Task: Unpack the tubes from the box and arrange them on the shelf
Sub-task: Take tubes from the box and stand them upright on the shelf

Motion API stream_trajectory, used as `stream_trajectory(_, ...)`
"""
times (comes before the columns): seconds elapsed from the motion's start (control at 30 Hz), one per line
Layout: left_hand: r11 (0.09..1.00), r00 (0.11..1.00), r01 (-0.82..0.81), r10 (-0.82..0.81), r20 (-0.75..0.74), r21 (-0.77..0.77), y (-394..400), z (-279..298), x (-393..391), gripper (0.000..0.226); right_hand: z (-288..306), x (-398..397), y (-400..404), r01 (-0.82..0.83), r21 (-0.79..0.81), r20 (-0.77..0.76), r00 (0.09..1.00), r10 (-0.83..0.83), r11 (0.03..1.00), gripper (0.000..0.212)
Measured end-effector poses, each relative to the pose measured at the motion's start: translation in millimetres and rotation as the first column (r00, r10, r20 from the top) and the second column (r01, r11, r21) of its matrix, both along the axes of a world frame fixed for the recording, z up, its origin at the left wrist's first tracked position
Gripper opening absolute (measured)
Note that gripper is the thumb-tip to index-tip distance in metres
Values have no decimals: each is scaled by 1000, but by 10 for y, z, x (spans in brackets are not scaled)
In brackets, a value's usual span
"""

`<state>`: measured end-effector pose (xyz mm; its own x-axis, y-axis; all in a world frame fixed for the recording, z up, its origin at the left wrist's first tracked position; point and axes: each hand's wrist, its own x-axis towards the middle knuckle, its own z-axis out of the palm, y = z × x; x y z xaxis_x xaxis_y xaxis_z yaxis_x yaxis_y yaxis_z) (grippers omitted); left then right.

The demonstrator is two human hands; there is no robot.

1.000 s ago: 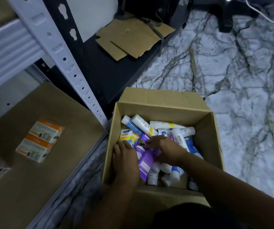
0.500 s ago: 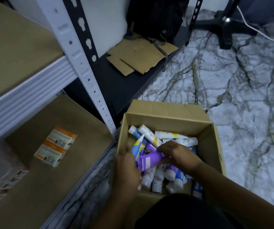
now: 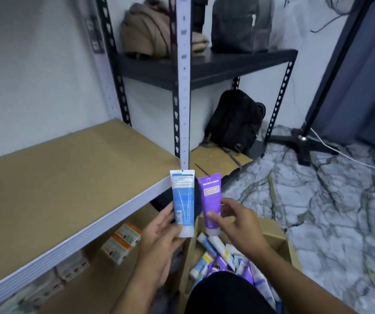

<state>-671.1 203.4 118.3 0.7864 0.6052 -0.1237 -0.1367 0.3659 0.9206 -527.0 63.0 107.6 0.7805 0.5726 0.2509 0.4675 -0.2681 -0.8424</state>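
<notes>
My left hand [image 3: 161, 232] holds a blue and white tube [image 3: 182, 200] upright, cap end down. Beside it my right hand [image 3: 234, 220] grips a purple tube [image 3: 210, 200], also upright with its cap down. Both tubes are raised above the open cardboard box [image 3: 274, 236], in front of the edge of the brown shelf board [image 3: 69, 177]. The box on the floor holds several more tubes [image 3: 218, 252], white, blue and purple, partly hidden by my arms and a dark shape at the bottom.
A white perforated shelf post [image 3: 183, 87] rises just behind the tubes. Orange and white cartons [image 3: 123, 241] lie on the lower shelf. A black rack behind holds a dark backpack [image 3: 234, 123], a grey bag and a tan bag. Marble floor lies to the right, with a stand base and cable.
Both hands came up out of the box, each with a tube, and the view tilted up from the box to the middle shelf.
</notes>
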Motion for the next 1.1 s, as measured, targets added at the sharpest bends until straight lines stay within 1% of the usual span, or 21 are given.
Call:
stream_trajectory(0.07,999,998,-14,11,66,34,31,304,-93,48,332,-172,187,-24,77,19,1000,22,997,31)
stream_trajectory(0.17,990,990,-92,79,119,110,164,687,-207,39,754,-397,448,-43,182,38,999,37,982,31)
stream_trajectory(0.23,966,982,-161,136,134,201,314,909,-298,43,983,-502,615,-48,226,59,998,36,973,33)
stream_trajectory(0.33,919,976,-207,172,133,335,595,1170,-438,49,1240,-598,856,-69,233,112,993,44,970,37)
stream_trajectory(0.47,867,968,-252,214,135,429,1005,1358,-572,47,1433,-703,1211,-86,217,115,991,62,972,36)
stream_trajectory(0.57,826,959,-282,261,112,487,1312,1335,-621,48,1422,-730,1500,-87,198,97,993,69,976,39)
stream_trajectory(0.63,812,953,-293,289,90,504,1475,1242,-648,49,1350,-728,1671,-84,184,91,994,68,979,37)
stream_trajectory(0.73,798,944,-308,323,64,519,1610,1081,-680,47,1209,-726,1857,-68,160,123,991,49,985,35)
stream_trajectory(0.83,800,942,-310,331,52,514,1652,933,-696,47,1075,-722,1955,-56,149,88,995,43,987,35)
stream_trajectory(0.97,815,949,-282,316,20,506,1651,808,-706,47,1020,-727,1985,-50,154,44,998,43,987,43)
stream_trajectory(1.1,798,937,-312,349,25,515,1610,798,-709,48,1007,-758,1927,-78,144,27,997,75,987,45)
